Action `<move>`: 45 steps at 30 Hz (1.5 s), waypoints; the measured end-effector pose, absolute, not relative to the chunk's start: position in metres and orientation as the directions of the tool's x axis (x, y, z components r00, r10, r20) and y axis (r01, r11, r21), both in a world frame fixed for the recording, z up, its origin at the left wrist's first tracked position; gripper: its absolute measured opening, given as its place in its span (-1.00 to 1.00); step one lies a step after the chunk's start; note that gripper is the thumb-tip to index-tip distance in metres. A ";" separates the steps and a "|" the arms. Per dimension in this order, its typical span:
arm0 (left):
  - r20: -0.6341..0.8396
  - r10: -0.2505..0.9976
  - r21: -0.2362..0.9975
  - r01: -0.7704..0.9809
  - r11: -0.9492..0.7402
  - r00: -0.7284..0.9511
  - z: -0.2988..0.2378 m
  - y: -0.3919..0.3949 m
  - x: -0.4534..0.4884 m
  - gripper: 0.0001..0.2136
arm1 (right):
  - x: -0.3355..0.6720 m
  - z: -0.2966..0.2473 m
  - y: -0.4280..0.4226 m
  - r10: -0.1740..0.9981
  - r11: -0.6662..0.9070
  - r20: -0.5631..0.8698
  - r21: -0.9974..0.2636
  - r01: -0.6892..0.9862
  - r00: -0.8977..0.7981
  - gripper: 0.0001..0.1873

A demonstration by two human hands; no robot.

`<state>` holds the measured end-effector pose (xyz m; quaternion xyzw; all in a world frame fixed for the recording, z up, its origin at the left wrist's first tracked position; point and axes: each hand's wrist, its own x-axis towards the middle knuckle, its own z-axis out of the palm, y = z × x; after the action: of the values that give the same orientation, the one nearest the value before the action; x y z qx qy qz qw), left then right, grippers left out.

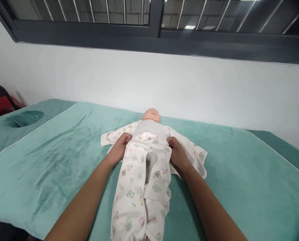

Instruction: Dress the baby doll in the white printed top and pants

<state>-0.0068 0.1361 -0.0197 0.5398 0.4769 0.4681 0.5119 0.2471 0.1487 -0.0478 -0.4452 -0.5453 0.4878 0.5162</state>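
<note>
A baby doll (151, 114) lies on its back with its head towards the wall. It wears white baby trousers (135, 170) printed with small green and pink animals, and a split shows at the crotch. A matching baby top (187, 147) is spread open at both sides, its sleeves stretched outwards, over a plain white layer (151, 126) on the chest. At the left of the waistband, my left hand (120, 145) is closed on the trousers' edge. My right hand (177, 152) pinches the same waistband on the right. The fingertips of both hands are partly hidden.
Under the doll is a bed with a teal cover (59, 160), wrinkled on the left. A round hole (24, 118) shows in the padding at far left, near a red and black object (0, 102). Behind stands a white wall (101, 77) below a dark window frame (89, 35).
</note>
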 end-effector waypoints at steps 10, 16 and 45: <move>0.123 0.992 0.987 0.103 -0.123 0.011 -0.025 0.141 -0.009 -0.80 | 0.258 -0.033 0.142 0.966 0.259 0.248 -0.918 0.301 -0.077 -0.91; 0.249 0.968 0.949 0.191 -0.251 0.035 -0.033 0.144 -0.012 -0.77 | 0.260 -0.028 0.141 0.881 0.468 0.457 -0.800 0.375 -0.124 -0.89; 0.436 0.806 0.700 0.713 -0.025 -0.400 -0.036 0.172 -0.037 -0.85 | 0.250 -0.033 0.143 0.957 0.290 0.282 -0.926 0.241 -0.066 -0.79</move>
<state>-0.0369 0.1724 -0.0356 0.5455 0.6964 0.4637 0.0501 0.2499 0.1430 -0.0334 -0.4728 -0.6336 0.3627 0.4935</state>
